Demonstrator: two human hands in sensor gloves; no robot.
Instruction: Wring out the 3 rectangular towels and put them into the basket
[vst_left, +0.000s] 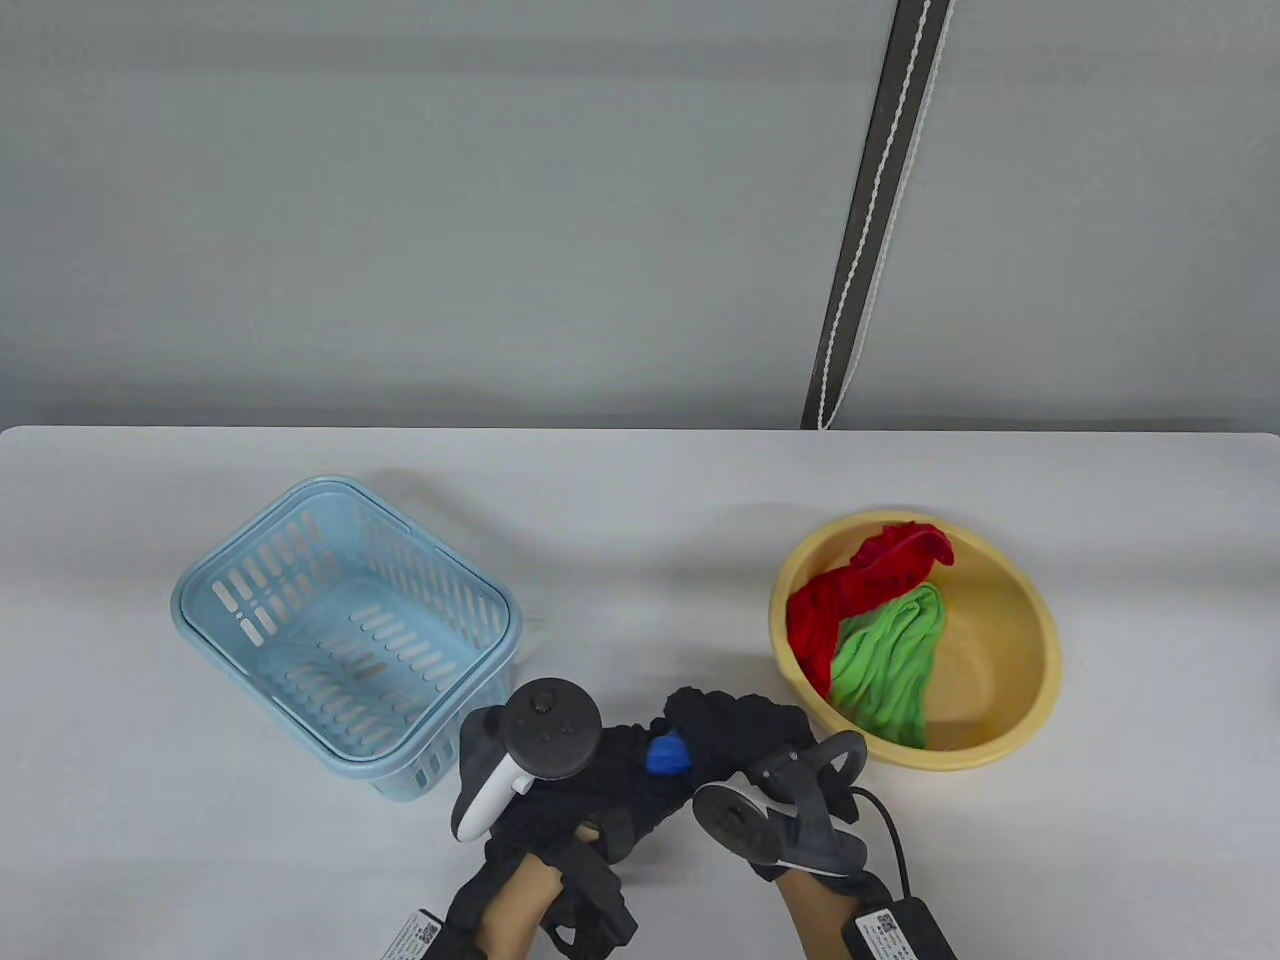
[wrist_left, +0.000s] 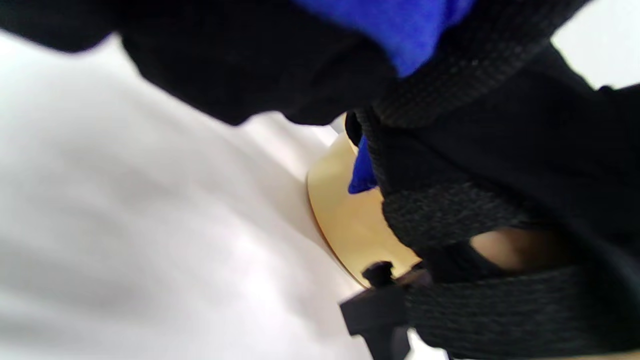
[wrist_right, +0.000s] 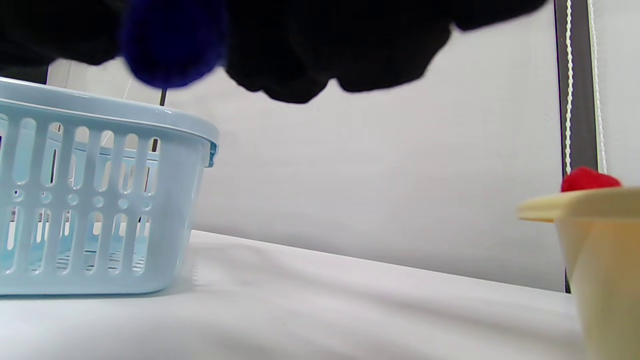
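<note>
Both gloved hands meet near the table's front edge and grip a bunched blue towel (vst_left: 666, 753) between them; only a small part of it shows. My left hand (vst_left: 590, 775) holds its left end, my right hand (vst_left: 735, 735) its right end. The blue towel (wrist_left: 400, 30) fills the top of the left wrist view, and in the right wrist view it is a dark blur (wrist_right: 172, 42). A red towel (vst_left: 865, 585) and a green towel (vst_left: 890, 650) lie in the yellow basin (vst_left: 1030, 640). The light blue basket (vst_left: 345, 630) stands to the left with nothing in it.
A dark strap with a white cord (vst_left: 870, 220) hangs against the grey wall behind the table. Bare white tabletop (vst_left: 640, 560) lies between basket and basin. A cable (vst_left: 890, 830) runs from my right wrist.
</note>
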